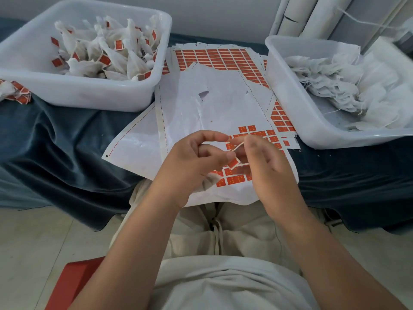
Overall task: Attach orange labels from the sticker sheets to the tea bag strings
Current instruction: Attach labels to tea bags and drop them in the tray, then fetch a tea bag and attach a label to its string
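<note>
Over the near end of a mostly peeled sticker sheet [201, 113], my left hand [192, 159] pinches a small orange label [234, 163] between thumb and a finger. A thin string [238, 146] is pinched by my right hand [266, 162] just above that label. Part of a white tea bag [206, 183] shows under my left palm. Rows of orange labels [232, 179] remain on the sheet below my hands. Fuller sheets [214, 58] lie further back.
A white tub [89, 92] at the back left holds several labelled tea bags. A second white tub [290, 104] at the right holds unlabelled bags. Loose labelled bags [15, 92] lie at the far left. The table wears a dark blue cloth [67, 142].
</note>
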`<state>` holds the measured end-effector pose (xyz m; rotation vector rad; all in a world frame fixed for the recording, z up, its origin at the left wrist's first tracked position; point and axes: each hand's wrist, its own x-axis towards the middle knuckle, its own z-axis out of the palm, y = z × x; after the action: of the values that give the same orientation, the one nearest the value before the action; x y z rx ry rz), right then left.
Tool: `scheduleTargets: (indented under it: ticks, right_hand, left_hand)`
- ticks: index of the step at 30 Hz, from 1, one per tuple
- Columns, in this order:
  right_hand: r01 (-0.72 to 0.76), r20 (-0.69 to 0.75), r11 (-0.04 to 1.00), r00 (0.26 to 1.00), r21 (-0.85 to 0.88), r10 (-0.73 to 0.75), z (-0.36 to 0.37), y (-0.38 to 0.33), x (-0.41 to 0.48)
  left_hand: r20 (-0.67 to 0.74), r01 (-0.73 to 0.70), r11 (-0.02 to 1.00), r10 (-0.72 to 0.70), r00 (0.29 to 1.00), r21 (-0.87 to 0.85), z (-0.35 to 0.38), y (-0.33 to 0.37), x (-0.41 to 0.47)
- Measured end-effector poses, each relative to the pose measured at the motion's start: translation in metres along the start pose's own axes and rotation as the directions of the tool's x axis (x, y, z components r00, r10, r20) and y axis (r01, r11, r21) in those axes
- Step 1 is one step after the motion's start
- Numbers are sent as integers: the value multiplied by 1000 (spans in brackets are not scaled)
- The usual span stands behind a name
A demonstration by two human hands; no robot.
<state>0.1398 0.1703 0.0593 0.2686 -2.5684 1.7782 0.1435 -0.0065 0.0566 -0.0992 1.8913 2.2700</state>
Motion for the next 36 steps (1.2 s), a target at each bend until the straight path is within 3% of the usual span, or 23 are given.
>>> scheduleTargets:
  ticks: [2,5,10,16,19,22,25,30,33,36]
  right_hand:
    - [-78,105,997,991,-25,81,1,2,2]
    - [51,137,996,990,-76,-40,0,4,2]
    - [89,135,994,988,-57,-80,-5,3,1]
    - [56,194,995,980,-83,-39,-1,7,2]
    - [36,184,997,983,-72,-22,0,9,1]
    - [34,154,997,988,-71,-22,1,8,2]
    - [12,115,999,993,-34,-8,2,10,3]
    - [-51,102,994,994,98,41,3,7,4]
    - [-82,134,994,988,70,72,5,9,5]
    - [-77,157,997,985,22,72,6,11,5]
  left_hand:
    - [-62,-49,998,50,997,27,3,1,-1]
    - [-99,-71,994,79,992,81,3,3,-3]
    - [-54,-11,998,15,998,62,-2,6,-2]
    - [8,-130,951,133,991,281,-4,1,-2]
    - [-25,-207,907,232,972,366,2,0,-1]
    - [-30,-211,914,236,971,348,6,1,0]
    - [-36,-232,853,281,959,468,8,12,5]
    - [-229,-238,881,351,908,408,-17,77,43]
    - [-389,-300,895,418,821,331,-42,134,87]
    - [-449,-329,884,455,769,332,-72,191,130]
